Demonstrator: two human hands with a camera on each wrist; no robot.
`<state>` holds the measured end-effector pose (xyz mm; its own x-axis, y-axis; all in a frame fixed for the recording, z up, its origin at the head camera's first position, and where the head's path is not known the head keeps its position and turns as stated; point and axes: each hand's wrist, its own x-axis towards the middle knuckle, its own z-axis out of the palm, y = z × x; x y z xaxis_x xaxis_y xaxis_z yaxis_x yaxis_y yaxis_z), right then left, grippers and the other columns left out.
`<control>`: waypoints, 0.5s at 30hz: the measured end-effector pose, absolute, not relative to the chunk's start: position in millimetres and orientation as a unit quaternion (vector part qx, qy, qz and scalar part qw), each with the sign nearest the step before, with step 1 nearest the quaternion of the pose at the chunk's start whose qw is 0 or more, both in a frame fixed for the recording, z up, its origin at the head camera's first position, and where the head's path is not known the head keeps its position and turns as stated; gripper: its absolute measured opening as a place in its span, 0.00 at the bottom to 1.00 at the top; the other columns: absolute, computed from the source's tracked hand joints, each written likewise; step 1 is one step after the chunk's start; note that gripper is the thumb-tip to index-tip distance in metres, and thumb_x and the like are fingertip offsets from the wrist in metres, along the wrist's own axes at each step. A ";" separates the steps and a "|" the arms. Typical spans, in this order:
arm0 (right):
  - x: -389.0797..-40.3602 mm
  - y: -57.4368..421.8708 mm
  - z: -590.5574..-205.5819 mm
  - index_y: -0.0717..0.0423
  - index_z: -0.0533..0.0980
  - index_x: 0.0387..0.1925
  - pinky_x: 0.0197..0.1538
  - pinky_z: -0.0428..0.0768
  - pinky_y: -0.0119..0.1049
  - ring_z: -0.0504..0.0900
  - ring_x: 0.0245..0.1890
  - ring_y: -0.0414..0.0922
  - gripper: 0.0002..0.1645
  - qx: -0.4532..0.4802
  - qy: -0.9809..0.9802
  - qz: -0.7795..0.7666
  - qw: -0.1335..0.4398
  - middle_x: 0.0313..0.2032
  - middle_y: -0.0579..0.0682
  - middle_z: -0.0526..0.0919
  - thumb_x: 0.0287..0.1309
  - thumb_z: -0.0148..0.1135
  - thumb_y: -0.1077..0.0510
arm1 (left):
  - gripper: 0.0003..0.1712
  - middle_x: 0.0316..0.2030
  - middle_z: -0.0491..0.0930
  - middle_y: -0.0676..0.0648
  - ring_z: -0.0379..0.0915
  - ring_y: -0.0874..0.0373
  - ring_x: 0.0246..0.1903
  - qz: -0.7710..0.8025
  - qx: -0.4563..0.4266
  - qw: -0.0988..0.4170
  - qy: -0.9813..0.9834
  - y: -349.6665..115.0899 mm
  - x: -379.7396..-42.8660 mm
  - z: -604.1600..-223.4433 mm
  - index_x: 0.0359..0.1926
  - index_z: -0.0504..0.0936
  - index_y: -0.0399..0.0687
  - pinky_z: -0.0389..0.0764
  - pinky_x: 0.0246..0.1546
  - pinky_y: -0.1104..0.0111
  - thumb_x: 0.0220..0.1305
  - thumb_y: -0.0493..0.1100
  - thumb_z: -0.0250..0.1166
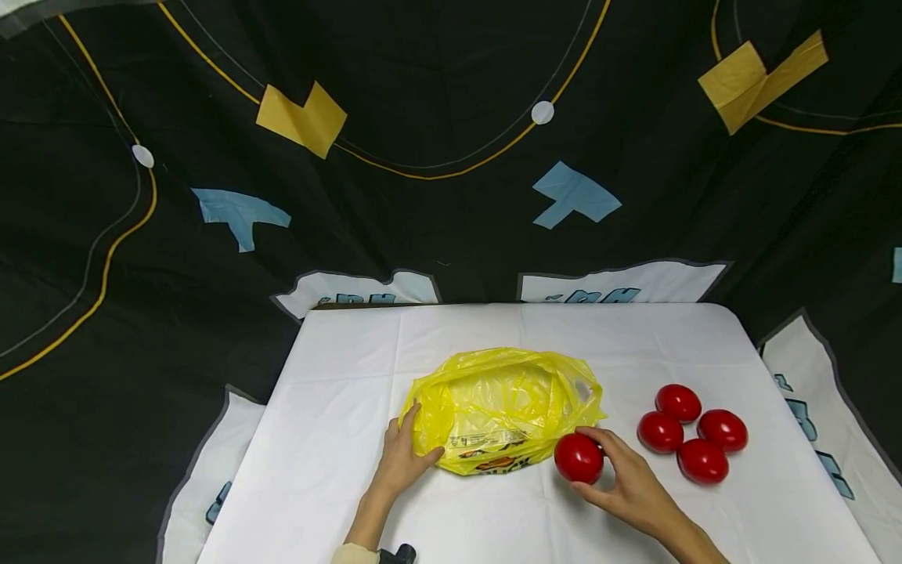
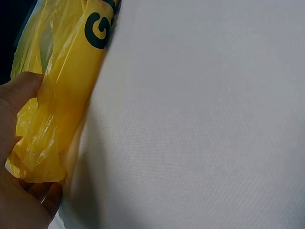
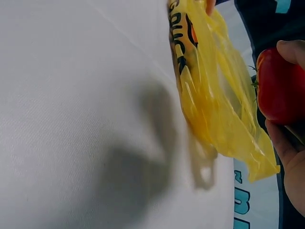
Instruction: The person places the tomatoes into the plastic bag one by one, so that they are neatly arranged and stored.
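Observation:
A yellow plastic bag (image 1: 507,439) lies on the white table, its mouth facing up and spread wide. My left hand (image 1: 400,460) holds the bag's left end, thumb on the near side and fingers round the far side. Between the thumb and fingers of my right hand (image 1: 630,487) is a red tomato (image 1: 579,457), held just off the bag's near right corner. Small green stem leaves show on this tomato (image 3: 281,88) in the right wrist view. Several more red tomatoes (image 1: 703,461) sit grouped to the right of that hand.
The white-covered table (image 1: 338,376) runs under everything. Behind it hangs a black cloth (image 1: 437,235) with yellow, blue and white patterns. Dark print marks the bag's near side.

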<state>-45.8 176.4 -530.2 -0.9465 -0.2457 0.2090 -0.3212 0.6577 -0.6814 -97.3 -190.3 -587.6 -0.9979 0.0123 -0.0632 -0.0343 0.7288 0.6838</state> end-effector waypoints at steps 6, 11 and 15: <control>-50.6 169.7 -534.8 0.50 0.69 0.59 0.47 0.79 0.44 0.77 0.48 0.39 0.46 0.158 -0.908 0.386 0.049 0.52 0.39 0.75 0.38 0.77 0.41 | 0.54 0.54 0.61 0.38 0.61 0.46 0.53 0.369 -0.005 0.031 0.929 -190.3 -97.5 -588.2 0.72 0.55 0.49 0.67 0.54 0.50 0.48 0.53 0.74; -56.7 162.2 -537.4 0.45 0.68 0.59 0.48 0.78 0.44 0.76 0.50 0.39 0.45 0.152 -0.903 0.399 0.043 0.53 0.38 0.74 0.38 0.77 0.41 | 0.54 0.54 0.61 0.38 0.61 0.46 0.53 0.367 -0.005 0.031 0.930 -190.9 -97.7 -589.3 0.71 0.55 0.49 0.67 0.53 0.50 0.48 0.53 0.74; -61.0 156.6 -539.0 0.45 0.68 0.59 0.49 0.77 0.46 0.75 0.51 0.41 0.45 0.158 -0.898 0.407 0.046 0.54 0.41 0.74 0.38 0.78 0.42 | 0.54 0.54 0.61 0.38 0.61 0.46 0.54 0.366 -0.003 0.030 0.930 -191.3 -97.8 -589.6 0.71 0.55 0.49 0.67 0.53 0.50 0.48 0.54 0.73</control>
<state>-61.0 156.6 -539.0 -0.9461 -0.2462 0.2105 -0.3206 0.6185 -0.7174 -97.8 -191.3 -589.6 -0.9982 0.0159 -0.0577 -0.0277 0.7328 0.6799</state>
